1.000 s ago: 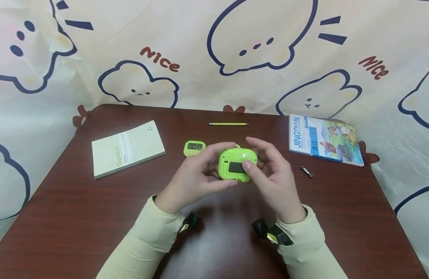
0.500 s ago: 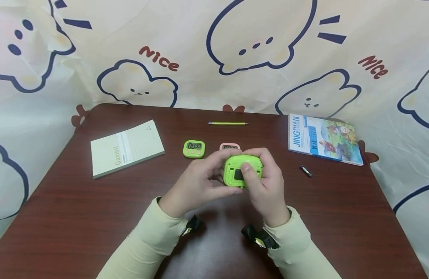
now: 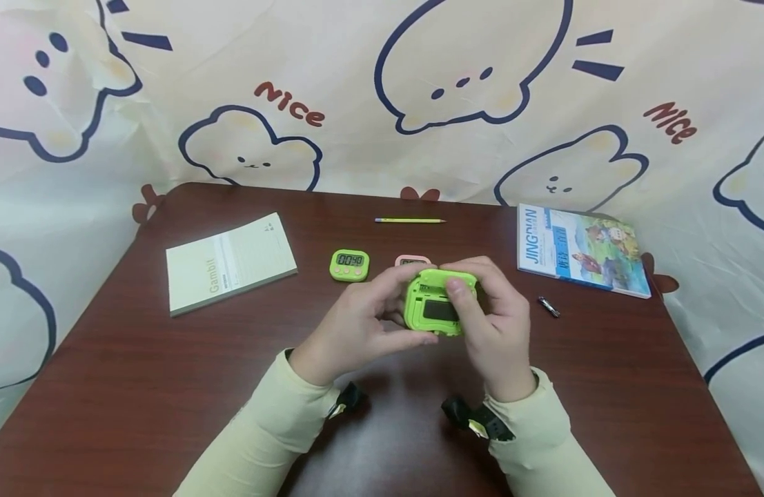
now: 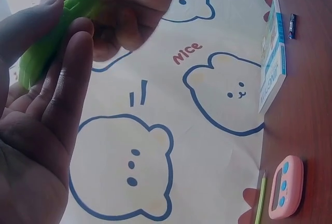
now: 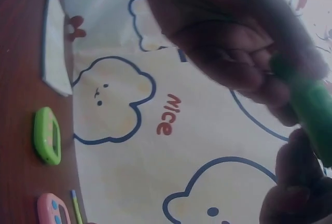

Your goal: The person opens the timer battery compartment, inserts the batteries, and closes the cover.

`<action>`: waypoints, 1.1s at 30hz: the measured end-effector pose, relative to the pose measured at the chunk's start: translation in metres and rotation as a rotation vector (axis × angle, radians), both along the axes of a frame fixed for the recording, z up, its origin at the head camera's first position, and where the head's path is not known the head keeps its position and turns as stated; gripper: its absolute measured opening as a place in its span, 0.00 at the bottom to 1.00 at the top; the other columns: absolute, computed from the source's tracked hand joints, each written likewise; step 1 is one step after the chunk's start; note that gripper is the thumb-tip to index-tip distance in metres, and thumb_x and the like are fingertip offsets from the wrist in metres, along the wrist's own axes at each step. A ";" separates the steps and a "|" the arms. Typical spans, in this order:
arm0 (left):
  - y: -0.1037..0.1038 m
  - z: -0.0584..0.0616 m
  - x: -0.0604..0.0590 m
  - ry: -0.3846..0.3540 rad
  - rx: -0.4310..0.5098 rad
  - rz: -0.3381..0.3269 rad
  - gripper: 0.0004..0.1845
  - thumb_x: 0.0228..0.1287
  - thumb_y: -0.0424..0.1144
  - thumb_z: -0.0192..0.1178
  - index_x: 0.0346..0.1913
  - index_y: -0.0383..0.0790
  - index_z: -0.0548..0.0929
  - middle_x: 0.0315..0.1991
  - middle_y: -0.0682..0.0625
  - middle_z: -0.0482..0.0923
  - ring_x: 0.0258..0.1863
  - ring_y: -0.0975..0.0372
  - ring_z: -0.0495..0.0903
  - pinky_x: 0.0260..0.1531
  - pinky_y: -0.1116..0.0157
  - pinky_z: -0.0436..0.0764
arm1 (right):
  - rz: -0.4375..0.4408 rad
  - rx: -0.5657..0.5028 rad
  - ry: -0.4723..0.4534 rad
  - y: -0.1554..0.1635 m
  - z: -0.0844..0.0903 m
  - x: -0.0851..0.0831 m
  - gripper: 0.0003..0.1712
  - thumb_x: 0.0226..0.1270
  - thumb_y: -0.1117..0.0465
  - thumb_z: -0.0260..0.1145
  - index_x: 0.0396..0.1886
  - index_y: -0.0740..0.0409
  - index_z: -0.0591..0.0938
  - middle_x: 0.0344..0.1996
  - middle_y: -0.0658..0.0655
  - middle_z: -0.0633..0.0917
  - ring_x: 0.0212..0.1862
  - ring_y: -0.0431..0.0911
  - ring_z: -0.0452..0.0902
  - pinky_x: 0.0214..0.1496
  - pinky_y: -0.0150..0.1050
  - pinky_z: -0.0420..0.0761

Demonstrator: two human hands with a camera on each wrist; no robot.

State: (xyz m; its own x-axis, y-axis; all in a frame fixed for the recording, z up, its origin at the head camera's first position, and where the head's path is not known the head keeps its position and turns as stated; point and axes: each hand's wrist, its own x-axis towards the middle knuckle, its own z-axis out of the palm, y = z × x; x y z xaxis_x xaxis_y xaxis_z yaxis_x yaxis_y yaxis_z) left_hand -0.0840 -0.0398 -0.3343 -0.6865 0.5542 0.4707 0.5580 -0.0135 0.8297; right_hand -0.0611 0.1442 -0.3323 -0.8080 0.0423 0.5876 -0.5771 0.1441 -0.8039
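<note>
A bright green digital timer (image 3: 438,310) is held between both hands with its back, which bears a dark rectangle, facing up. A slot-like recess shows along its upper part. My left hand (image 3: 357,324) grips its left side, thumb along the lower edge and fingers over the top. My right hand (image 3: 498,324) pinches the right side, thumb on the upper right of the back, fingers behind. In the left wrist view the timer (image 4: 44,53) appears edge-on; the right wrist view shows it blurred (image 5: 314,112). Its display side is hidden.
Behind the hands lie another green timer (image 3: 349,266) and a partly hidden pink timer (image 3: 413,260). A pencil (image 3: 410,221) lies farther back. A notebook (image 3: 232,266) is on the left; a book (image 3: 583,250) and a small battery (image 3: 548,307) are on the right.
The right thumb has slid up from the dark rectangle to the timer's upper right. Both hands moved slightly nearer me, and the pink timer came into view. The other green timer's display went from 39 to 40.
</note>
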 end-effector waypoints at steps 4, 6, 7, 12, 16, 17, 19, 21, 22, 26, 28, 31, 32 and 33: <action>-0.002 0.001 -0.002 -0.003 -0.007 0.003 0.42 0.50 0.24 0.76 0.69 0.35 0.68 0.52 0.43 0.82 0.41 0.64 0.87 0.35 0.65 0.88 | 0.030 -0.076 -0.016 0.005 0.007 0.002 0.11 0.73 0.72 0.59 0.46 0.69 0.86 0.43 0.59 0.82 0.49 0.52 0.75 0.48 0.39 0.77; -0.003 0.002 -0.002 -0.007 -0.012 0.010 0.42 0.50 0.24 0.76 0.69 0.35 0.68 0.52 0.43 0.83 0.42 0.64 0.87 0.36 0.65 0.88 | 0.071 -0.128 -0.040 0.009 0.011 0.004 0.13 0.75 0.71 0.56 0.49 0.72 0.85 0.43 0.60 0.80 0.49 0.52 0.73 0.46 0.38 0.77; -0.005 0.002 -0.002 -0.010 -0.016 0.014 0.42 0.50 0.24 0.76 0.69 0.36 0.68 0.52 0.43 0.83 0.42 0.63 0.87 0.36 0.65 0.88 | 0.097 -0.159 -0.049 0.011 0.013 0.004 0.14 0.76 0.71 0.55 0.50 0.74 0.83 0.43 0.61 0.80 0.47 0.52 0.72 0.44 0.37 0.78; -0.009 0.004 -0.003 -0.043 -0.020 0.034 0.42 0.50 0.24 0.76 0.69 0.38 0.68 0.51 0.43 0.84 0.43 0.63 0.87 0.36 0.64 0.88 | 0.128 -0.271 -0.072 0.021 0.019 0.005 0.14 0.75 0.73 0.57 0.53 0.79 0.81 0.39 0.62 0.83 0.39 0.50 0.74 0.40 0.34 0.81; -0.012 0.005 -0.004 -0.052 -0.011 0.045 0.41 0.50 0.23 0.76 0.68 0.39 0.69 0.52 0.44 0.83 0.43 0.63 0.87 0.36 0.63 0.88 | 0.018 -0.277 -0.121 0.026 0.021 0.006 0.14 0.69 0.74 0.64 0.52 0.76 0.82 0.36 0.61 0.86 0.34 0.48 0.80 0.42 0.33 0.85; -0.013 0.005 -0.004 -0.051 -0.009 0.047 0.41 0.50 0.23 0.76 0.68 0.39 0.69 0.52 0.44 0.83 0.43 0.62 0.87 0.35 0.63 0.88 | -0.004 -0.276 -0.137 0.027 0.021 0.006 0.15 0.67 0.74 0.66 0.52 0.75 0.83 0.36 0.60 0.87 0.34 0.48 0.81 0.42 0.34 0.86; -0.014 0.005 -0.005 -0.052 -0.006 0.056 0.41 0.49 0.23 0.76 0.68 0.38 0.69 0.53 0.43 0.83 0.43 0.62 0.87 0.35 0.62 0.88 | -0.036 -0.266 -0.165 0.028 0.021 0.007 0.15 0.65 0.74 0.68 0.52 0.74 0.83 0.36 0.60 0.88 0.33 0.48 0.83 0.42 0.36 0.87; -0.015 0.005 -0.005 -0.057 -0.005 0.062 0.42 0.49 0.23 0.76 0.68 0.37 0.69 0.54 0.43 0.82 0.43 0.62 0.87 0.36 0.62 0.88 | -0.038 -0.268 -0.185 0.030 0.021 0.007 0.17 0.63 0.74 0.70 0.52 0.73 0.84 0.36 0.61 0.89 0.32 0.48 0.85 0.43 0.38 0.88; -0.016 0.005 -0.006 -0.058 -0.008 0.068 0.42 0.50 0.24 0.76 0.68 0.37 0.68 0.54 0.43 0.82 0.43 0.62 0.87 0.36 0.63 0.88 | -0.040 -0.260 -0.194 0.031 0.020 0.008 0.17 0.63 0.74 0.70 0.52 0.73 0.84 0.36 0.60 0.89 0.32 0.48 0.85 0.42 0.38 0.87; -0.018 0.006 -0.007 -0.064 -0.016 0.103 0.43 0.49 0.25 0.77 0.69 0.39 0.68 0.54 0.43 0.83 0.42 0.62 0.87 0.37 0.64 0.88 | -0.003 -0.235 -0.237 0.037 0.015 0.009 0.18 0.64 0.75 0.69 0.53 0.71 0.84 0.36 0.60 0.88 0.31 0.48 0.86 0.43 0.39 0.87; -0.020 0.007 -0.008 -0.062 -0.017 0.121 0.44 0.48 0.25 0.77 0.70 0.40 0.68 0.54 0.44 0.83 0.41 0.62 0.87 0.37 0.64 0.88 | 0.005 -0.200 -0.276 0.040 0.011 0.010 0.17 0.66 0.74 0.68 0.54 0.70 0.83 0.37 0.60 0.88 0.33 0.48 0.87 0.44 0.39 0.87; -0.022 0.007 -0.010 -0.059 -0.011 0.139 0.44 0.48 0.25 0.77 0.70 0.40 0.68 0.54 0.44 0.84 0.42 0.61 0.88 0.37 0.63 0.88 | -0.006 -0.157 -0.357 0.045 0.005 0.011 0.16 0.67 0.71 0.68 0.54 0.69 0.84 0.40 0.60 0.88 0.36 0.49 0.88 0.46 0.41 0.87; -0.023 0.007 -0.010 -0.060 -0.008 0.141 0.44 0.48 0.24 0.77 0.70 0.40 0.68 0.53 0.44 0.84 0.42 0.61 0.88 0.37 0.62 0.88 | -0.012 -0.137 -0.390 0.047 0.003 0.012 0.16 0.67 0.70 0.69 0.54 0.68 0.84 0.41 0.60 0.88 0.38 0.50 0.89 0.46 0.41 0.86; -0.024 0.007 -0.011 -0.059 -0.007 0.144 0.44 0.48 0.24 0.77 0.70 0.40 0.68 0.53 0.44 0.84 0.42 0.61 0.88 0.37 0.62 0.88 | -0.014 -0.122 -0.422 0.049 0.001 0.012 0.17 0.66 0.70 0.69 0.54 0.67 0.84 0.42 0.60 0.88 0.39 0.51 0.89 0.47 0.41 0.86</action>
State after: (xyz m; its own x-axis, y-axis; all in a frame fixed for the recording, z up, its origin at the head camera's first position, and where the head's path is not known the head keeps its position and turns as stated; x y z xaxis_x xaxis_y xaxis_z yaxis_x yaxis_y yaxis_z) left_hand -0.0946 -0.0636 -0.3277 -0.7855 0.4512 0.4235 0.5040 0.0694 0.8609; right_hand -0.0488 0.1934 -0.3317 -0.9751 0.1039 0.1960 -0.1929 0.0390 -0.9804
